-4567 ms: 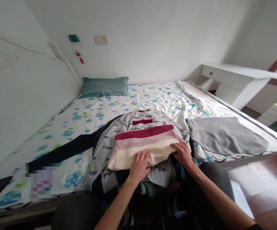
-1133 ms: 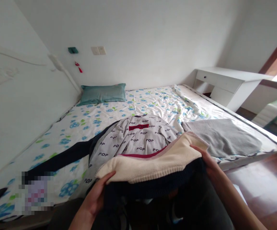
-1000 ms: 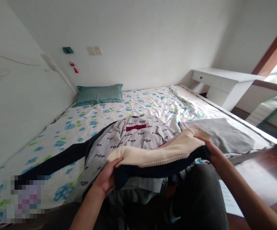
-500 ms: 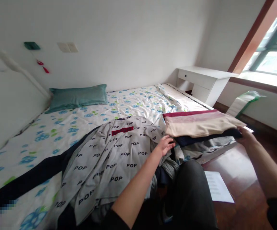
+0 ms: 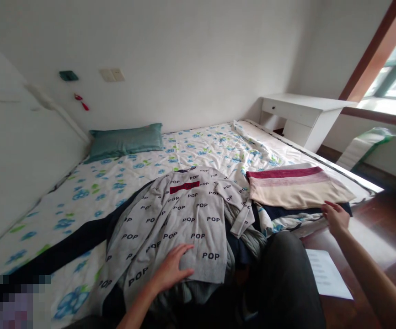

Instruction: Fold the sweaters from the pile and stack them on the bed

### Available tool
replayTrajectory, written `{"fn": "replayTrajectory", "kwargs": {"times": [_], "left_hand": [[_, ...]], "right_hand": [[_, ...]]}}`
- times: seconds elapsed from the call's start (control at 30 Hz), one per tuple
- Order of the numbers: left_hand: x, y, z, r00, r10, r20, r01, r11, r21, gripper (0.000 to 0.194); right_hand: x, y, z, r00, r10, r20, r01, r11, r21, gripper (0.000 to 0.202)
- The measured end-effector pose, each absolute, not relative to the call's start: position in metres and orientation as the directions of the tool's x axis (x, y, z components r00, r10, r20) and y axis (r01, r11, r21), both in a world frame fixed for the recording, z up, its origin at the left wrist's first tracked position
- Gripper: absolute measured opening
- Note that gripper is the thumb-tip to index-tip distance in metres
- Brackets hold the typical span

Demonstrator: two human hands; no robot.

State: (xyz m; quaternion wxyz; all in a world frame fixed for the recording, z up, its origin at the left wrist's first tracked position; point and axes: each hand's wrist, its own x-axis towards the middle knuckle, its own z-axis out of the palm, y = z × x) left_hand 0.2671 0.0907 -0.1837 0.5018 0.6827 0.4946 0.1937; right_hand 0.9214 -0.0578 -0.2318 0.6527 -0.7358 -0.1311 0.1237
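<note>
Sweater [image 5: 180, 219], grey knit, is lying spread face-up on the near half of the bed [image 5: 205, 144], overlapping dark garments beneath it. "POP" is printing repeatedly in dark capitals across body and sleeves; a red chest patch carries lettering too small to read. Left hand [image 5: 170, 272] is resting flat on the sweater's lower hem, fingers spread wide, gripping nothing. Right hand [image 5: 335, 217] is hovering open at the near edge of the folded stack [image 5: 297, 189], fingers loosely extended; whether it is touching the cloth cannot be told. That stack, cream with pink and maroon bands uppermost and navy beneath, is sitting at the bed's right side, just beside the sweater. A teal pillow [image 5: 125, 139] is lying at the head end. A sheet of paper [image 5: 326, 274] is lying on the floor, its print unreadable.
</note>
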Motion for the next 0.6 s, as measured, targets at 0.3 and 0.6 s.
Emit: {"fn": "replayTrajectory", "kwargs": {"times": [0.3,0.6], "left_hand": [[0.231,0.049,-0.192,0.470,0.882,-0.037,0.672,-0.331,0.662,0.044],[0.266,0.010,-0.185,0.506,0.856,0.106,0.649,-0.459,0.606,0.042]], "right_hand": [[0.651,0.045,-0.227,-0.021,0.945,-0.328,0.072,-0.325,-0.943,0.037],[0.594,0.050,-0.247,-0.126,0.923,-0.363,0.061,-0.358,-0.932,0.044]]}}
